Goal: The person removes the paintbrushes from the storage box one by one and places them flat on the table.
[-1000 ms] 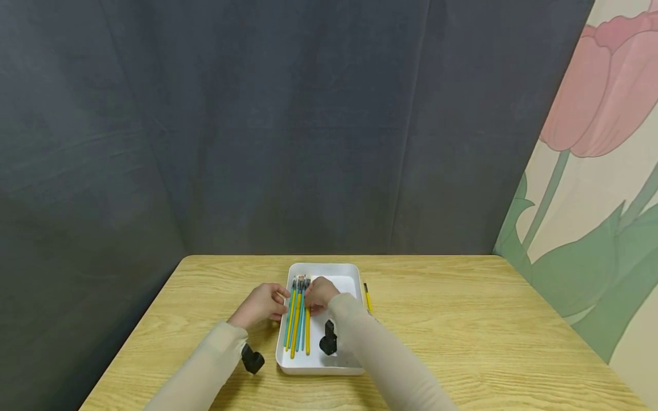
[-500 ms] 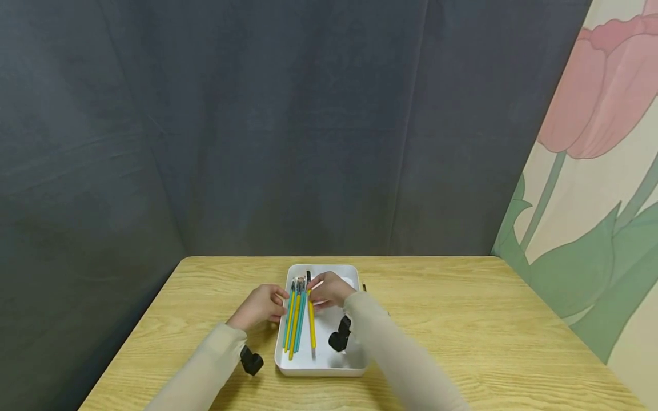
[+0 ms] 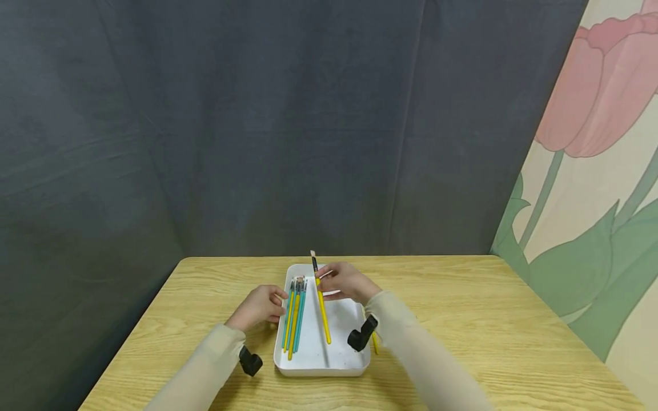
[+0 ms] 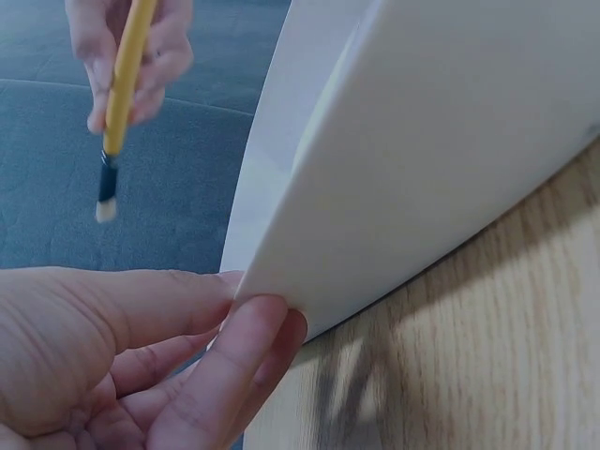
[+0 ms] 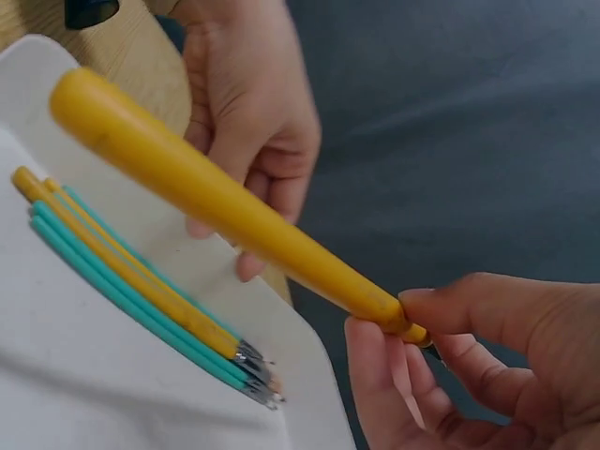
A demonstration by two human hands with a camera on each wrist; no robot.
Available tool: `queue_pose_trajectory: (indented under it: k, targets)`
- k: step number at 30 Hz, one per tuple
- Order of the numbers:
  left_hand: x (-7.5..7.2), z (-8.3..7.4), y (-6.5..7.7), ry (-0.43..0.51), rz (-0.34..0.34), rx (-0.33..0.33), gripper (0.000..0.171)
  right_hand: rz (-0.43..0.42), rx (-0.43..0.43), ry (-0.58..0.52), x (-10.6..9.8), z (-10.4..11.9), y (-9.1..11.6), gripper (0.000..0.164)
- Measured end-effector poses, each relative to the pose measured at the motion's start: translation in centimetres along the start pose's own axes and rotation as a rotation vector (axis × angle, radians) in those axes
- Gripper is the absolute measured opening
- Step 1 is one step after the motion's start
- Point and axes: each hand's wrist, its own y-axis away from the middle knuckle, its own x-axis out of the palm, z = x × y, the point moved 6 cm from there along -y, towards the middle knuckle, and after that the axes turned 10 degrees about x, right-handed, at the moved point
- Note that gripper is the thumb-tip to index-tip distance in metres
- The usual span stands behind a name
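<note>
My right hand (image 3: 349, 282) pinches a yellow paintbrush (image 3: 324, 319) between thumb and fingers, held above the white tray (image 3: 336, 349). This brush has a black ferrule and pale bristles that point away from me. In the left wrist view, my left hand (image 4: 169, 347) pinches the tray's wall at its left side, thumb and fingers on either side of the rim. Several yellow and teal paintbrushes (image 3: 294, 322) lie side by side along the left of the tray, bristle ends at the back; the right wrist view shows the same row of brushes (image 5: 141, 281).
Another yellow paintbrush (image 3: 376, 344) lies on the wooden table (image 3: 462, 331) just right of the tray, mostly hidden by the right forearm. A dark curtain (image 3: 308, 125) hangs behind the table. At the right is a wall with a painted tulip (image 3: 576, 97).
My right hand has lifted the yellow paintbrush from beside the row of brushes and moved it right and up, tilting it. My left hand has stayed at the tray's left rim.
</note>
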Motion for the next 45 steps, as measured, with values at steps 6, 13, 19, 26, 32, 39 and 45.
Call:
queue_pose_trajectory:
  k: [6,13,19,26,32,39,45]
  targets:
    - [-0.1,0.1,0.0,0.005,-0.005,0.003,0.028,-0.029,-0.018,-0.018,-2.1,-0.1,1.7,0.025]
    - [-0.2,0.2,0.0,-0.005,-0.007,0.003,0.029,-0.016,-0.079,-0.042,-5.1,-1.0,3.3,0.028]
    - [-0.3,0.1,0.0,-0.004,-0.007,-0.004,0.029,-0.040,-0.099,-0.047,-7.6,-2.1,3.9,0.029]
    - [-0.2,0.1,0.1,-0.005,-0.007,-0.003,0.029,-0.064,-0.104,-0.024,-9.4,-3.7,3.8,0.030]
    - [-0.1,0.3,0.1,0.010,-0.009,0.003,0.030,-0.091,-0.065,-0.017,-10.2,-5.6,3.2,0.030]
    - [-0.1,0.4,-0.2,-0.002,0.002,0.019,0.030,-0.121,-0.018,-0.032,-10.8,-8.2,1.5,0.030]
    - [0.0,0.3,-0.1,0.004,0.004,0.015,0.030,-0.163,0.043,-0.011,-10.8,-10.0,0.3,0.033]
